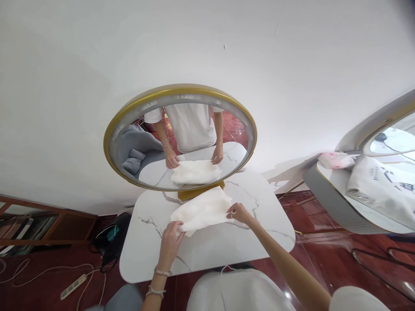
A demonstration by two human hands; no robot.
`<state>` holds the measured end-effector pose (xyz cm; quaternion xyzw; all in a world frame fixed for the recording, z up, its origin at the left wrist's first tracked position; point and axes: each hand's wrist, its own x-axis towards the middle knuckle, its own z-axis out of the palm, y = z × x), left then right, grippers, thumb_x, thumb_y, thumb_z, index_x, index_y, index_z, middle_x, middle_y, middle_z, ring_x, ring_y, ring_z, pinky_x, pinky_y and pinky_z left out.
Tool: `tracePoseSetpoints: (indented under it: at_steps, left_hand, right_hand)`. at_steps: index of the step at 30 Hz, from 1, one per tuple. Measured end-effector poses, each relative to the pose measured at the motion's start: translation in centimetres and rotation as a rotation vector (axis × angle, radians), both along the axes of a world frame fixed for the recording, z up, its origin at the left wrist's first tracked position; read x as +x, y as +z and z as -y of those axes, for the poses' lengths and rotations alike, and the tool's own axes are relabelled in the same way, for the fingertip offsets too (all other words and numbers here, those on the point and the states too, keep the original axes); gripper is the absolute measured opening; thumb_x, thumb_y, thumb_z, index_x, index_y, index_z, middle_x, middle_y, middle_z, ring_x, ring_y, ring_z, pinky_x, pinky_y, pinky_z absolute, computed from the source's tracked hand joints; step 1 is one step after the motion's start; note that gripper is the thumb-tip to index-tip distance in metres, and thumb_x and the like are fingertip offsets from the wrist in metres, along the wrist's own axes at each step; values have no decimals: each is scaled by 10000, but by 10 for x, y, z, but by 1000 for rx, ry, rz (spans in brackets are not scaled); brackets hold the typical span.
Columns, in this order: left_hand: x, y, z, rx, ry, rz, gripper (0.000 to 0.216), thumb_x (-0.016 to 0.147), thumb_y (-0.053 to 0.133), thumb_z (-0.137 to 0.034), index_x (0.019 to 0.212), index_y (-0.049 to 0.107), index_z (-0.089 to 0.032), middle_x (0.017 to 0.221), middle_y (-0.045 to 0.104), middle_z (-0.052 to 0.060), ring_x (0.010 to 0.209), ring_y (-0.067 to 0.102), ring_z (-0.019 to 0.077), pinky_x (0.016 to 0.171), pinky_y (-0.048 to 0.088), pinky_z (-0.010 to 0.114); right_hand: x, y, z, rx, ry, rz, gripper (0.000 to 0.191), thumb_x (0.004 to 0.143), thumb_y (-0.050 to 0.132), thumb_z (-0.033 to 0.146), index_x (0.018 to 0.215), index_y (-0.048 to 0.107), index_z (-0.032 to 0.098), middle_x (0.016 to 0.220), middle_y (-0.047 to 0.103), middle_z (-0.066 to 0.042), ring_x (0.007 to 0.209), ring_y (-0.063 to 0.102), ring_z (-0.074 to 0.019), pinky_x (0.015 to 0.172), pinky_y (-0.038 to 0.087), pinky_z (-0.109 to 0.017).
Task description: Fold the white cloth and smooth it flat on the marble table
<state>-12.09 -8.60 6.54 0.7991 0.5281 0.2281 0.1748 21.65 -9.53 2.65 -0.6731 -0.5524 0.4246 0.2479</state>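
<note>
A folded white cloth [201,211] is held at its two near corners, over the white marbled table [214,246]. My left hand [170,239], with bracelets on its wrist, pinches the cloth's near left corner between thumb and fingers. At the right end, my right hand [240,214], wearing a ring, grips the cloth's edge. Behind the cloth stands an oval mirror [177,89] with a gold frame and gold base [194,191]. Both hands and the cloth show in its reflection.
On the right, a second table [330,194] bears a pink-and-white pack [337,160] and a printed white cloth [382,181]. A black bag [113,237] sits on the floor at left, near a power strip [74,287] with cables. A wooden cabinet [65,224] stands by the wall.
</note>
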Motion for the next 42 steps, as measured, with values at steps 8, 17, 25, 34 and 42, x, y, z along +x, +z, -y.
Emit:
tracePoseSetpoints:
  at_steps: [8, 17, 25, 34, 42]
  left_hand:
    - [-10, 5, 13, -70, 74, 72, 301, 866, 507, -507, 943, 584, -227, 975, 626, 48, 969, 621, 230, 848, 523, 380]
    - [-28, -2, 27, -91, -6, -16, 233, 916, 454, -399, 995, 615, -253, 1034, 655, 30, 981, 654, 202, 814, 558, 317]
    - [-19, -3, 29, 64, -108, -102, 253, 963, 376, -304, 974, 624, -258, 1122, 656, 35, 943, 681, 170, 686, 568, 243]
    - [-26, 3, 31, 177, -72, -115, 296, 980, 366, -334, 907, 635, -234, 1132, 671, 53, 929, 694, 167, 668, 566, 223]
    - [-34, 16, 19, 15, -35, -69, 416, 934, 402, -501, 785, 685, -234, 838, 725, 37, 739, 701, 178, 571, 565, 250]
  right_hand:
    - [19, 20, -8, -98, 60, -152, 169, 652, 693, 290, 781, 754, 199, 672, 683, -14, 616, 598, -145, 600, 483, -256]
    - [23, 44, -8, -94, -6, -235, 137, 597, 728, 294, 657, 712, 172, 574, 666, -23, 519, 586, -138, 553, 496, -261]
    - [17, 50, -9, -31, -27, -224, 134, 595, 720, 302, 634, 676, 182, 614, 669, -15, 533, 563, -123, 528, 456, -239]
    - [21, 60, -11, 15, -10, -177, 246, 650, 697, 416, 621, 592, 195, 543, 565, 24, 532, 516, -113, 529, 424, -235]
    - [32, 79, -10, 130, 127, 7, 138, 731, 577, 281, 820, 662, 218, 658, 619, -2, 609, 522, -136, 588, 429, -259]
